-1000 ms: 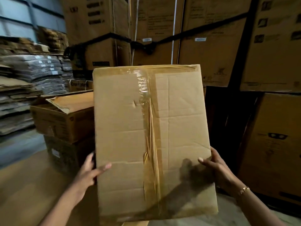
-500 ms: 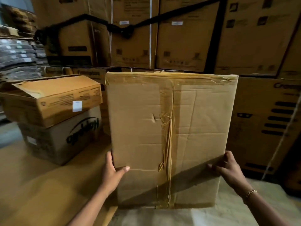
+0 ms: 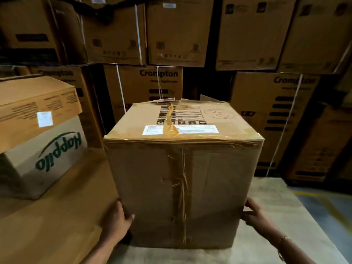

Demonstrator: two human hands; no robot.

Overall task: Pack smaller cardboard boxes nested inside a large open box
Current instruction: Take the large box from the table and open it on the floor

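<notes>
A large brown cardboard box point(image 3: 181, 187) stands upright on a pale sheet point(image 3: 266, 244) in front of me. Its face is crossed by a vertical strip of wrinkled tape. Its top carries a white label, a barcode print and a red scribble. My left hand point(image 3: 117, 223) grips the lower left edge of the box, thumb on the front face. My right hand point(image 3: 256, 216) holds the lower right edge. A bracelet sits on the right wrist.
At left a brown carton point(image 3: 36, 109) lies on a white box printed "Happilo" point(image 3: 43, 159), both on flat brown cardboard point(image 3: 53, 216). Stacked strapped "Crompton" cartons point(image 3: 144, 88) fill the wall behind. Bare floor with a yellow line point(image 3: 327, 206) shows at right.
The box came down from a raised, tilted hold to rest upright on the sheet, and its top face now shows. Both hands slid lower along its side edges.
</notes>
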